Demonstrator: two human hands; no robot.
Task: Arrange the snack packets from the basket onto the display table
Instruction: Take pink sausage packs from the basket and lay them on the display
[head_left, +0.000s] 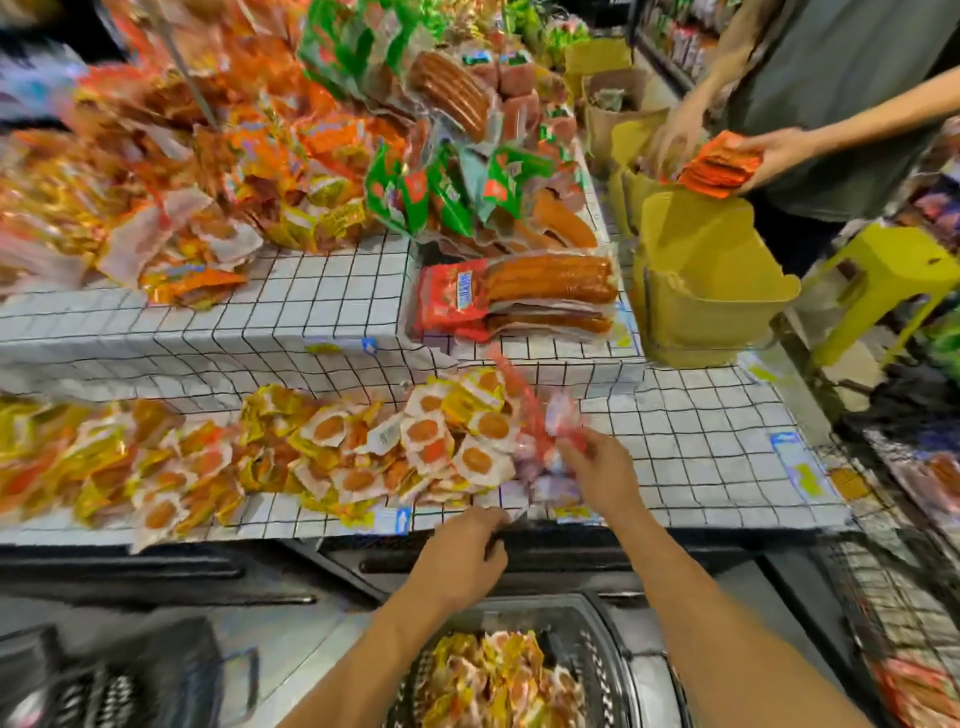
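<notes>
Right hand (597, 470) is holding packets over the checked desk (701, 441).
Its fingers are gripping a motion-blurred bunch of red-and-white packets (553, 423) just above the cloth, right beside the heap of yellow snack packets (415, 447) lying there. The left hand (462, 558) is hovering at the desk's front edge with fingers curled; whether they are holding anything I cannot tell. More of the yellow packets are lying in the basket (595, 657) below.
</notes>
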